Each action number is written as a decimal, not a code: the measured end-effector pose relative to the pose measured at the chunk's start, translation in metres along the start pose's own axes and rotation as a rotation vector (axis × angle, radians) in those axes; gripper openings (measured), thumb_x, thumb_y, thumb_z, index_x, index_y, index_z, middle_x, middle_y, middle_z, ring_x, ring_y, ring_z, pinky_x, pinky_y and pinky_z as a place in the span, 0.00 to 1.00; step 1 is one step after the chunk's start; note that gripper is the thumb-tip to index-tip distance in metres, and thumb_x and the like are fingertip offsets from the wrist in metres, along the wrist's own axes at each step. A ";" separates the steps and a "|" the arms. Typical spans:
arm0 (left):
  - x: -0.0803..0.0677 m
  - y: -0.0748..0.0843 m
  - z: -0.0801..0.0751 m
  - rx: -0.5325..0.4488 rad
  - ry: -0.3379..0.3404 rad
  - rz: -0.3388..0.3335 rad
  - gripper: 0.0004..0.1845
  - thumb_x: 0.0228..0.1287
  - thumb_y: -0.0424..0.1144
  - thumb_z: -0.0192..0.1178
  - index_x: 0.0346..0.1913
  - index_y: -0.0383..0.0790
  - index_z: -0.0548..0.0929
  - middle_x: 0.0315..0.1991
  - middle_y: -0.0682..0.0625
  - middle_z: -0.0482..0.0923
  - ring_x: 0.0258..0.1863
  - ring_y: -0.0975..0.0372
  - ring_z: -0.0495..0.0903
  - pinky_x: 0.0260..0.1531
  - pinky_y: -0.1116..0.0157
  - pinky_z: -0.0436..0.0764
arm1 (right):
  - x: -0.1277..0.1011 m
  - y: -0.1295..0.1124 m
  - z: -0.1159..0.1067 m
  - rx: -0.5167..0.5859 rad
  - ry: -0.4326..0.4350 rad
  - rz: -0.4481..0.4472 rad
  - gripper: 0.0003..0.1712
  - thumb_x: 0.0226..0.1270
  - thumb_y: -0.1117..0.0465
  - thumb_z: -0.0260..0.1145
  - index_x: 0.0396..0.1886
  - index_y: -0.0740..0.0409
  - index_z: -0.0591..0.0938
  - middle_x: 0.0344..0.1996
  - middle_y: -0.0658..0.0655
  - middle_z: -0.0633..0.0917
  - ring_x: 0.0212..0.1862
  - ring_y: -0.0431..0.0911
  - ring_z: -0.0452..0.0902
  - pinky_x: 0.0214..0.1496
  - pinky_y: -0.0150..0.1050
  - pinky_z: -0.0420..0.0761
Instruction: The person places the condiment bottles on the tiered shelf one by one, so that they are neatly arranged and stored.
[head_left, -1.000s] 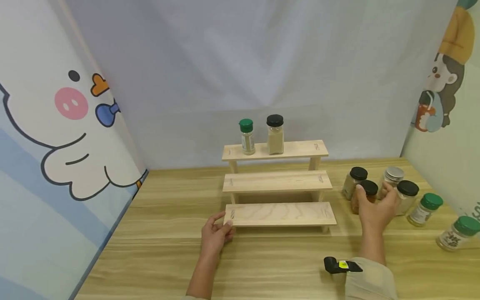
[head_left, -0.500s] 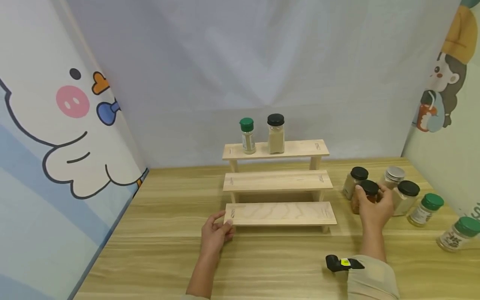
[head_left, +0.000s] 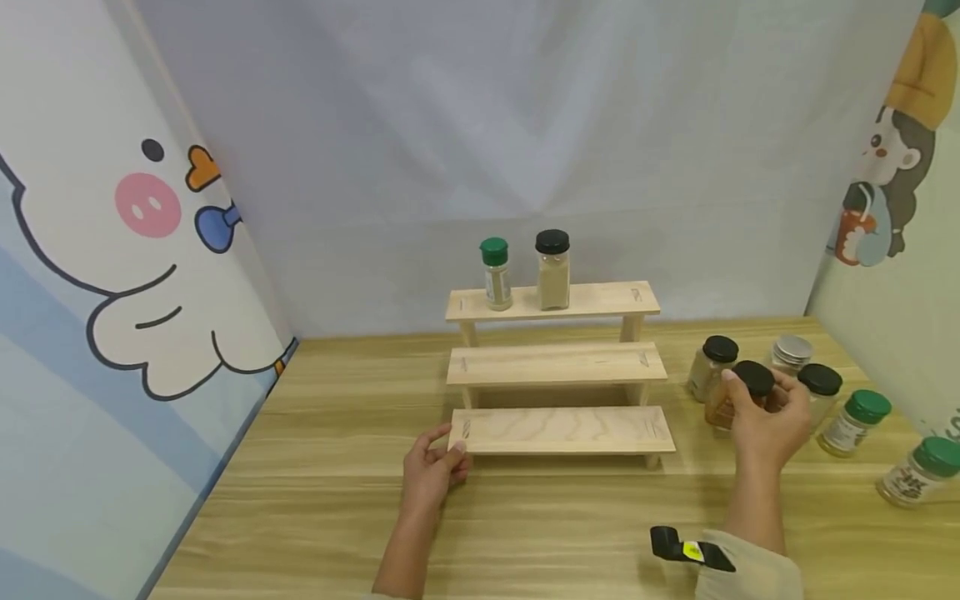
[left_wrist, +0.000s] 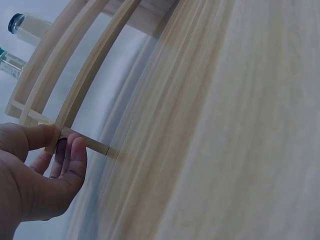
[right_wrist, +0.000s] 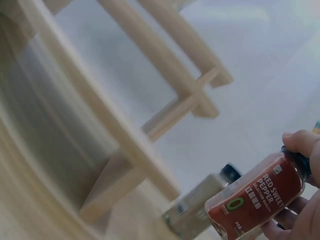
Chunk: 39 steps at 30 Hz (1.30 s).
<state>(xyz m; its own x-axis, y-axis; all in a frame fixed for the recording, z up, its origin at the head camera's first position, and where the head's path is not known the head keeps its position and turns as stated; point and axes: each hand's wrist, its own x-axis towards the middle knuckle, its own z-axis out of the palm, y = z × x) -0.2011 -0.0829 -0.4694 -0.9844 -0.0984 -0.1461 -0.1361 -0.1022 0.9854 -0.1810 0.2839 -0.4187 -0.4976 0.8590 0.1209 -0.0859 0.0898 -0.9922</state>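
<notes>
My right hand (head_left: 772, 425) grips a spice jar of red sweet pepper (right_wrist: 260, 195) near its black lid. In the head view this jar leans, its lid toward the right; whether its base touches the table cannot be told. Just behind it stands a black-lidded jar of pale powder (head_left: 705, 375). At the left front corner of the three-step wooden rack (head_left: 562, 429), my left hand (head_left: 431, 475) pinches the lowest board between thumb and fingers, as the left wrist view (left_wrist: 45, 170) also shows. The top step bears a green-lidded jar (head_left: 497, 279) and a black-lidded jar (head_left: 553, 279).
Right of my right hand stand a silver-lidded jar (head_left: 791, 352), another black-lidded jar (head_left: 819, 392) and two green-lidded jars, one nearer (head_left: 847, 425) and one farther right (head_left: 911, 479). A grey cloth (head_left: 360, 208) hangs behind the wooden table (head_left: 315, 467).
The red pepper jar has gone from upright to leaning, its lid shifting right along with my right hand, whose fingers have closed in on it. My left hand stays on the rack corner.
</notes>
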 end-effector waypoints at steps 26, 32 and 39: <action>-0.005 0.001 0.001 -0.012 0.001 -0.002 0.23 0.61 0.28 0.60 0.59 0.30 0.70 0.31 0.41 0.76 0.28 0.57 0.79 0.31 0.64 0.82 | -0.040 -0.085 0.034 0.218 -0.211 -0.128 0.22 0.48 0.64 0.76 0.44 0.58 0.80 0.36 0.52 0.76 0.34 0.42 0.69 0.37 0.29 0.70; -0.004 0.001 0.001 -0.004 0.011 0.010 0.22 0.61 0.28 0.60 0.58 0.29 0.71 0.31 0.40 0.76 0.28 0.56 0.79 0.30 0.63 0.82 | -0.037 -0.101 0.052 0.161 -0.277 -0.165 0.25 0.51 0.59 0.75 0.49 0.59 0.78 0.39 0.52 0.74 0.35 0.42 0.68 0.37 0.31 0.71; -0.003 0.002 -0.001 -0.005 0.003 0.005 0.22 0.61 0.28 0.60 0.58 0.30 0.70 0.32 0.40 0.76 0.29 0.56 0.79 0.31 0.63 0.82 | -0.026 -0.109 0.075 0.153 -0.350 -0.204 0.27 0.53 0.58 0.73 0.52 0.61 0.77 0.39 0.51 0.74 0.36 0.42 0.68 0.38 0.33 0.73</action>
<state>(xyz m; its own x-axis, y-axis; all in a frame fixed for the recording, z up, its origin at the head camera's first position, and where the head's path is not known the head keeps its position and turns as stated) -0.1985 -0.0838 -0.4669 -0.9847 -0.1014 -0.1417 -0.1309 -0.1067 0.9856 -0.2233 0.2144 -0.3111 -0.7179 0.6062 0.3424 -0.3264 0.1413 -0.9346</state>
